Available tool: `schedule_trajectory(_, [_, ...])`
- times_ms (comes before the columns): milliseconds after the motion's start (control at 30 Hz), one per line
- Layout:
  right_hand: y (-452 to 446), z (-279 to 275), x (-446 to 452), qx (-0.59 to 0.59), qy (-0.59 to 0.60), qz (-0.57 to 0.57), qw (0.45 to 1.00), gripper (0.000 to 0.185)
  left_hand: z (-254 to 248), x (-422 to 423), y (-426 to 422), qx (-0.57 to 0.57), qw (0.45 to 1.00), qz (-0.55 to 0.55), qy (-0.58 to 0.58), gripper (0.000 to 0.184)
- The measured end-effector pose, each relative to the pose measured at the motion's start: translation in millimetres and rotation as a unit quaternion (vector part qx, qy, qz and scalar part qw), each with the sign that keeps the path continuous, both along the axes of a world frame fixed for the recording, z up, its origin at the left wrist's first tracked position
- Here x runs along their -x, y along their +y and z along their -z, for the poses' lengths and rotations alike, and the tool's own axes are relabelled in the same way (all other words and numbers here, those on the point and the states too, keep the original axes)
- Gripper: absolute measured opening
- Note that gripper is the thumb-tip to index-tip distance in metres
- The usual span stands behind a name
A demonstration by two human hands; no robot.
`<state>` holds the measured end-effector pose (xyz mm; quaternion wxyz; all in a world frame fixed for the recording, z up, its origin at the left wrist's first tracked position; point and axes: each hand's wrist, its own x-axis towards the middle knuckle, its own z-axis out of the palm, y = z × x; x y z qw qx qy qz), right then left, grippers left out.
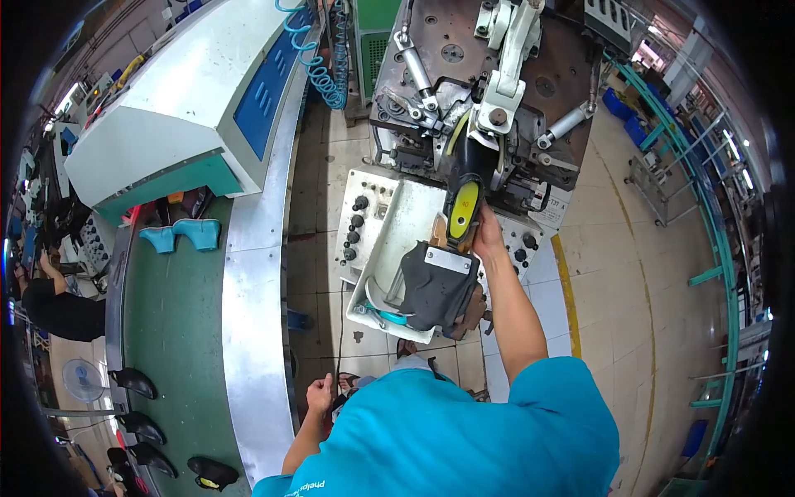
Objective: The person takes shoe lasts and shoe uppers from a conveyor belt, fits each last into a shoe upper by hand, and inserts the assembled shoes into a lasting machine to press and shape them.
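A black shoe [474, 161] sits sole-up in the clamps of the machine [497, 91], its yellow bottom [465, 209] bearing a small printed mark. My right hand [489, 234] grips its right side near the heel end, with the fingertips partly hidden behind the shoe. Just below the shoe is a dark padded rest [439, 286] with a metal plate screwed to it. Away from the machine, my left hand [319, 395] hangs low at my left side. Its fingers are curled with the thumb raised, and nothing shows in it.
A white tray [358, 313] and knob panels flank the padded rest. To the left runs a green conveyor [178, 331] with a metal edge, carrying black shoes [213, 472] and blue boot-shaped pieces [197, 234]. A white cabinet [178, 91] covers its far end. Another person [62, 306] works beyond it.
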<state>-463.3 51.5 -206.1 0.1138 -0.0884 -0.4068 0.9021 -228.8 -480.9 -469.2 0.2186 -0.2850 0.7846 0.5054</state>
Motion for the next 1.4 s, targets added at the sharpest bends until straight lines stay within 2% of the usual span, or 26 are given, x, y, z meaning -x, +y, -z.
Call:
schedule_trajectory(200, [15.0,1.8,3.4,-0.017,-0.022,-0.022,0.999,0.043,-59.6,13.1,-19.6,-0.064,0.997,-0.047,-0.024,0.042])
schedule_trajectory(267, [9.7,-22.2,-6.9,-0.035,0.003,-0.021,0.999,0.043,-55.0,20.3,-31.9,-0.088,0.995,-0.035,-0.023,0.042])
schedule_trajectory(367, [-0.7,-70.8,-24.7,-0.069,-0.007,-0.085,0.994,0.039,-78.5,45.6,-33.0,-0.191,0.981,-0.035,-0.014,0.040])
schedule_trajectory(400, [-12.3,-84.5,-30.3,-0.072,-0.008,-0.086,0.994,0.039,-92.6,55.1,-27.6,-0.194,0.980,-0.036,-0.015,0.040])
schedule_trajectory(500, [-75.3,-112.8,-50.5,0.032,-0.069,-0.125,0.989,0.037,-155.3,85.4,2.2,-0.262,0.961,0.038,0.076,0.038])
schedule_trajectory(533, [-94.9,-107.4,-56.0,0.057,-0.089,-0.159,0.982,0.038,-175.3,94.0,10.4,-0.283,0.950,0.070,0.113,0.038])
schedule_trajectory(600, [-144.2,-101.5,-66.5,0.121,-0.105,-0.225,0.961,0.041,-252.5,106.9,26.2,-0.210,0.932,0.197,0.221,0.046])
schedule_trajectory(667, [-204.1,-93.9,-77.3,0.149,-0.172,-0.244,0.943,0.045,-321.8,109.0,31.2,-0.189,0.898,0.241,0.314,0.064])
schedule_trajectory(733, [-257.3,-79.6,-84.0,0.169,-0.179,-0.341,0.907,0.051,-358.1,113.5,23.2,-0.093,0.828,0.267,0.484,0.082])
schedule_trajectory(767, [-286.2,-75.5,-86.0,0.178,-0.204,-0.361,0.892,0.052,-373.1,114.7,15.4,-0.040,0.809,0.268,0.522,0.089])
schedule_trajectory(800, [-312.4,-70.3,-87.8,0.186,-0.231,-0.382,0.875,0.053,-380.7,115.3,4.5,0.016,0.788,0.268,0.554,0.096])
schedule_trajectory(833, [-334.6,-58.1,-85.9,0.188,-0.233,-0.435,0.849,0.052,-375.8,113.6,-9.5,0.021,0.795,0.268,0.543,0.100])
schedule_trajectory(867, [-355.7,-42.3,-81.4,0.191,-0.234,-0.488,0.819,0.051,-360.4,113.0,-23.1,0.043,0.789,0.244,0.563,0.099])
schedule_trajectory(933, [-399.7,-24.1,-71.9,0.169,-0.300,-0.521,0.781,0.055,-335.2,108.0,-55.8,0.098,0.808,0.184,0.551,0.097])
schedule_trajectory(1000, [-439.0,-1.6,-60.0,0.130,-0.332,-0.583,0.730,0.064,-313.9,99.9,-87.5,0.129,0.831,0.128,0.527,0.094])
schedule_trajectory(1033, [-456.5,11.0,-50.4,0.116,-0.332,-0.647,0.676,0.075,-306.1,95.7,-100.8,0.140,0.845,0.091,0.508,0.092])
schedule_trajectory(1067, [-467.6,23.3,-43.6,0.015,-0.353,-0.658,0.665,0.087,-297.5,91.3,-112.1,0.154,0.847,0.071,0.504,0.092])
schedule_trajectory(1133, [-485.5,8.3,-45.8,-0.224,-0.311,-0.650,0.656,0.095,-283.6,87.9,-131.5,0.154,0.876,-0.001,0.456,0.088])
schedule_trajectory(1167, [-490.8,1.4,-48.2,-0.334,-0.242,-0.628,0.659,0.095,-273.3,87.6,-139.9,0.166,0.871,-0.024,0.462,0.084])
schedule_trajectory(1200, [-496.8,-0.5,-47.3,-0.409,-0.154,-0.607,0.664,0.090,-270.7,85.6,-146.5,0.172,0.870,-0.040,0.460,0.084])
schedule_trajectory(1233, [-502.4,6.4,-45.7,-0.487,-0.002,-0.547,0.681,0.089,-267.2,84.3,-152.0,0.151,0.882,-0.064,0.441,0.084])
schedule_trajectory(1267, [-507.3,13.0,-45.2,-0.545,0.150,-0.468,0.679,0.091,-263.3,84.3,-156.1,0.129,0.893,-0.085,0.423,0.084])
schedule_trajectory(1300, [-514.4,11.9,-41.6,-0.544,0.153,-0.476,0.674,0.091,-270.4,84.7,-157.5,0.112,0.909,-0.085,0.392,0.084])
schedule_trajectory(1367, [-540.9,-1.0,-25.8,-0.607,0.390,-0.364,0.590,0.100,-278.3,86.0,-157.5,0.139,0.912,-0.064,0.379,0.083])
schedule_trajectory(1400, [-551.9,-8.4,-19.9,-0.605,0.395,-0.366,0.587,0.100,-282.3,89.3,-157.5,0.164,0.914,-0.035,0.370,0.082])
